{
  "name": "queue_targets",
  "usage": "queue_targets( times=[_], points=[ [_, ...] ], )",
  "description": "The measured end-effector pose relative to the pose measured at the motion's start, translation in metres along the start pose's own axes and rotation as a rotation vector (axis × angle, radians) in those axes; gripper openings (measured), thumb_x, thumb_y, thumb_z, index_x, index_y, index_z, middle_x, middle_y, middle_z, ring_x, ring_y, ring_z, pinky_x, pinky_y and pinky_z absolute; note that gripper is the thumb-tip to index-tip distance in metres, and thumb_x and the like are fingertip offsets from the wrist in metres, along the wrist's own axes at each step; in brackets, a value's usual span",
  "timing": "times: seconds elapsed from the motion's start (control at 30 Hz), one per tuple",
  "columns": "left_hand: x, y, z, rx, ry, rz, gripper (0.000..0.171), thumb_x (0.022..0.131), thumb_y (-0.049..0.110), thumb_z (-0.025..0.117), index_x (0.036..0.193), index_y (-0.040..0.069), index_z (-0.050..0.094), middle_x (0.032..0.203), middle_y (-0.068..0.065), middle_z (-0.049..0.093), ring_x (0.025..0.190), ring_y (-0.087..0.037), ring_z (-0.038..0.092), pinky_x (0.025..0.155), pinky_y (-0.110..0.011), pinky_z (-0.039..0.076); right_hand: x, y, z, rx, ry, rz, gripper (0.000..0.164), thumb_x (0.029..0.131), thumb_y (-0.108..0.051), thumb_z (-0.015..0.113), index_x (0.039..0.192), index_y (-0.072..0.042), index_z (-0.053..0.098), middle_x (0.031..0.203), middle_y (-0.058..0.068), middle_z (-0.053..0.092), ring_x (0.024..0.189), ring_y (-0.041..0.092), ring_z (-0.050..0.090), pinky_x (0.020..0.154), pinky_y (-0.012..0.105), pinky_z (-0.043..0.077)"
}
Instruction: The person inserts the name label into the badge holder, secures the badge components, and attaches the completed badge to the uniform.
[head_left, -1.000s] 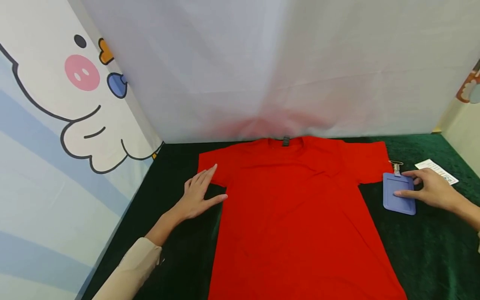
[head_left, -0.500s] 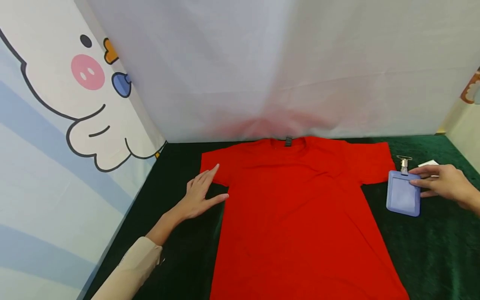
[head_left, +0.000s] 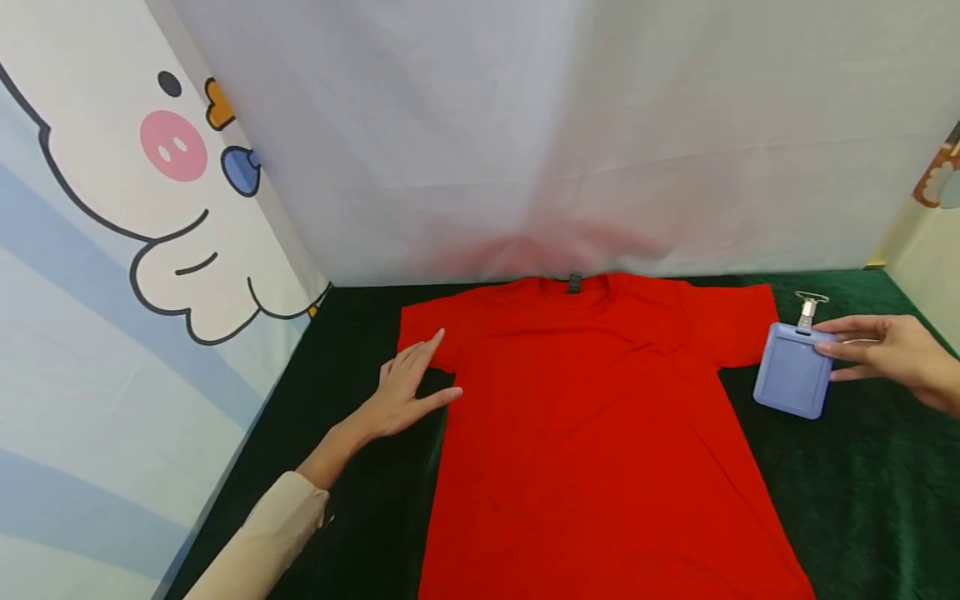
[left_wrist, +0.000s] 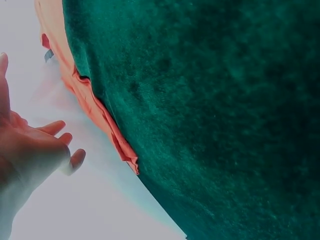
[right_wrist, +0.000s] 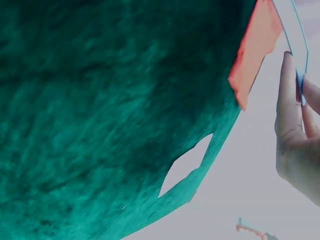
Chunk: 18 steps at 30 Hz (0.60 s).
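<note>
A blue badge holder (head_left: 795,371) with a metal clip at its top is pinched along its right edge by my right hand (head_left: 892,354). It is held tilted, close by the right sleeve of a red T-shirt (head_left: 600,433) that lies spread out. In the right wrist view, the thumb and fingers (right_wrist: 287,95) grip the holder's lower corner. My left hand (head_left: 401,400) is spread, fingers straight, at the shirt's left sleeve and side; whether it touches the cloth I cannot tell. The left wrist view shows that hand (left_wrist: 35,150) holding nothing.
Dark green cloth (head_left: 862,517) covers the table. A white card (right_wrist: 187,165) lies on it at the right, hidden behind my right hand in the head view. A white curtain (head_left: 480,150) closes off the back, and a cartoon-printed panel (head_left: 97,350) stands at the left.
My right hand has turned the badge holder so its framed, lighter face shows, then raised it and brought it slightly left. The left hand has barely moved.
</note>
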<state>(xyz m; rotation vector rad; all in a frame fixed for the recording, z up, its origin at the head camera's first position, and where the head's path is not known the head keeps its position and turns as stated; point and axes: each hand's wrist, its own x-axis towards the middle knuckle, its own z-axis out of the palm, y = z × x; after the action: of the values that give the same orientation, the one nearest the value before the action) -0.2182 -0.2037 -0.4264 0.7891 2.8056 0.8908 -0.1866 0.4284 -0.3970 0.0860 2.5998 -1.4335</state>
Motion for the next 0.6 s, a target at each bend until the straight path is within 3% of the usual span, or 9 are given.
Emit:
queue_targets(
  times=[0.07, 0.1, 0.3, 0.5, 0.6],
  points=[
    [0.0, 0.001, 0.0, -0.007, -0.001, 0.004, 0.091, 0.097, 0.053, 0.06, 0.166, 0.025, 0.008, 0.172, -0.008, 0.02, 0.154, -0.038, 0.019, 0.118, -0.067, 0.011, 0.0, -0.005, 0.006, 0.059, -0.007, -0.019, 0.037, 0.099, -0.012, 0.068, 0.094, -0.049, 0.064, 0.087, -0.03, 0.066, 0.076, 0.002, 0.071, 0.07, 0.038, 0.064],
    [0.001, 0.001, 0.001, -0.012, -0.003, 0.007, 0.091, 0.097, 0.053, 0.06, 0.166, 0.025, 0.008, 0.172, -0.008, 0.02, 0.154, -0.038, 0.019, 0.118, -0.067, 0.011, 0.0, -0.008, 0.01, 0.081, -0.012, -0.027, 0.039, 0.098, -0.012, 0.069, 0.094, -0.05, 0.065, 0.088, -0.03, 0.067, 0.076, 0.001, 0.071, 0.069, 0.037, 0.064],
    [0.007, 0.007, 0.003, -0.049, -0.026, 0.015, 0.091, 0.097, 0.055, 0.058, 0.166, 0.025, 0.007, 0.172, -0.007, 0.018, 0.155, -0.037, 0.017, 0.12, -0.068, 0.009, 0.001, -0.024, 0.034, 0.187, -0.065, -0.076, 0.037, 0.099, -0.007, 0.065, 0.098, -0.045, 0.069, 0.095, -0.025, 0.071, 0.081, 0.003, 0.073, 0.07, 0.033, 0.064],
    [0.013, 0.014, 0.003, -0.074, -0.029, 0.019, 0.09, 0.097, 0.054, 0.058, 0.166, 0.025, 0.008, 0.172, -0.007, 0.017, 0.155, -0.037, 0.016, 0.121, -0.07, 0.007, 0.009, -0.044, 0.057, 0.385, -0.186, -0.109, 0.037, 0.1, 0.003, 0.059, 0.105, -0.031, 0.075, 0.099, -0.01, 0.078, 0.085, 0.013, 0.076, 0.072, 0.035, 0.064],
    [0.016, 0.017, 0.003, -0.093, -0.034, 0.021, 0.09, 0.097, 0.055, 0.058, 0.166, 0.028, 0.007, 0.172, -0.007, 0.017, 0.156, -0.037, 0.015, 0.121, -0.071, 0.006, 0.015, -0.06, 0.071, 0.415, -0.213, -0.122, 0.034, 0.1, 0.002, 0.059, 0.106, -0.027, 0.074, 0.099, -0.007, 0.078, 0.086, 0.013, 0.076, 0.074, 0.036, 0.064]
  ],
)
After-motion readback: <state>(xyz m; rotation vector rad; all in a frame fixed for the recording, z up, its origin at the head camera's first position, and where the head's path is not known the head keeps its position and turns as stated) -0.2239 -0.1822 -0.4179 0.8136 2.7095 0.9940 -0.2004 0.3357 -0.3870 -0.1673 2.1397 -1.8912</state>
